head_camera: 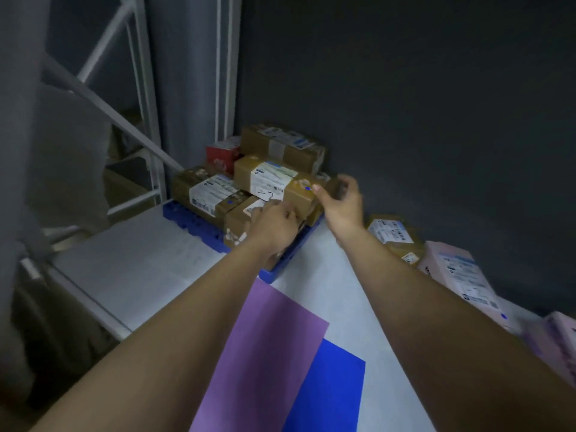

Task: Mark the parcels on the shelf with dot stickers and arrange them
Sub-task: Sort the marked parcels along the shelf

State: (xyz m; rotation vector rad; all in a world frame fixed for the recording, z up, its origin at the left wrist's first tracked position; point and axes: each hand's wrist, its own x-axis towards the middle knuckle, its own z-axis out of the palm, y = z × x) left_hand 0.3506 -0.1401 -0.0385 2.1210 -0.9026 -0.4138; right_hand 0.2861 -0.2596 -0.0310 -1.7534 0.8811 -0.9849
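Parcels sit in a pile on a blue tray at the far left of the white shelf. The top brown parcel has a big white label and a small blue dot sticker near its right end. The right hand holds that right end: its thumb lies on top just beside the dot, and its fingers curl round the far side. The left hand reaches to the near side of the same parcel, with its fingers bent against the box. I cannot tell if this grip is holding the box or just touching it.

Another brown parcel to the left also has a blue dot. A red box stands behind it.

On the right, by the dark wall, lie a brown parcel with a label and a pink parcel. Near the person, a purple sheet overlaps a blue sheet.
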